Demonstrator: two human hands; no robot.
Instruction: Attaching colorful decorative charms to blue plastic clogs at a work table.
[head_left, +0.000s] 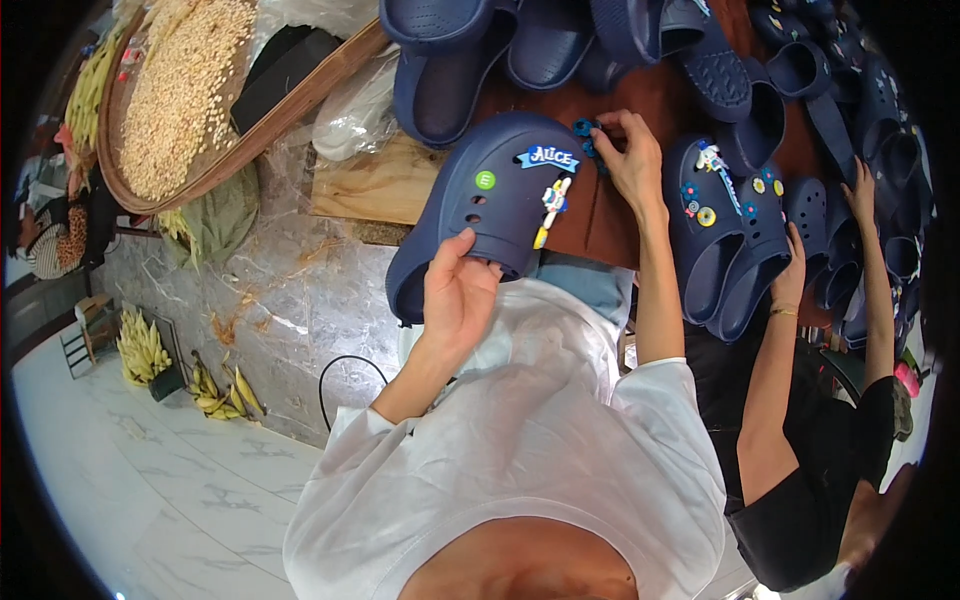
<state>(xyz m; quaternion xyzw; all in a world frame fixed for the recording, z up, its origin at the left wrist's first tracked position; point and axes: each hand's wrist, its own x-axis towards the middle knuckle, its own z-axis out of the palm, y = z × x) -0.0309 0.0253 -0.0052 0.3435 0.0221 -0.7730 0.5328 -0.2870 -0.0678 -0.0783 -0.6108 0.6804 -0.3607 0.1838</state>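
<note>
My left hand [458, 297] is closed on a navy foam clog [437, 215], thumb on top near the opening and fingers inside it. The clog carries a blue banner charm [548, 157], a round green charm [485, 180] and a white, blue and yellow figure charm [551, 207]. Two vent holes between the green charm and my thumb are bare. At the clog's right side, my right hand [632, 168] pinches a small blue shoe charm [582, 128] between thumb and fingers. That charm's exact shape is partly hidden.
More navy clogs [445, 90] lie on the brown tabletop [612, 222]. At right, a co-worker's hand [790, 272] touches a decorated clog [752, 262]. A wooden board [370, 190] and a rimmed tray of pale kernels [180, 90] lie left; bananas [215, 390] are lower left.
</note>
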